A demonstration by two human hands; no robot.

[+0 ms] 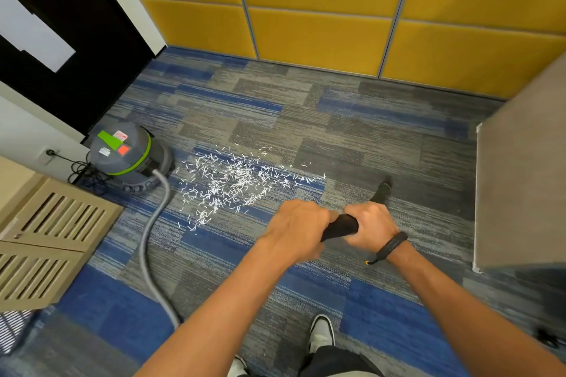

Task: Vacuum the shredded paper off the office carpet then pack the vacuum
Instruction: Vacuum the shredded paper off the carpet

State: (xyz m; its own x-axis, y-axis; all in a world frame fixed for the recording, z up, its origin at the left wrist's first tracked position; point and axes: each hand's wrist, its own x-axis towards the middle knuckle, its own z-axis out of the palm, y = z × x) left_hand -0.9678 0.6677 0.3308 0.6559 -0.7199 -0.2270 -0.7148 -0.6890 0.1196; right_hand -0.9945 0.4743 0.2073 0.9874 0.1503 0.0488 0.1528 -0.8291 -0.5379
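Hands grip the black vacuum wand [341,227]: my left hand [298,228] and right hand [372,228] curl around it. Its long axis runs away from me, nozzle [381,191] apparently on the carpet [352,119], right of the shredded paper [232,182].

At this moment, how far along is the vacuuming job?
Early. Done: the vacuum canister is out and its cord reaches the wall socket. In hand: the left hand and right hand grip the black wand, its nozzle right of the mess. Left: the shredded paper covers the carpet; packing remains.
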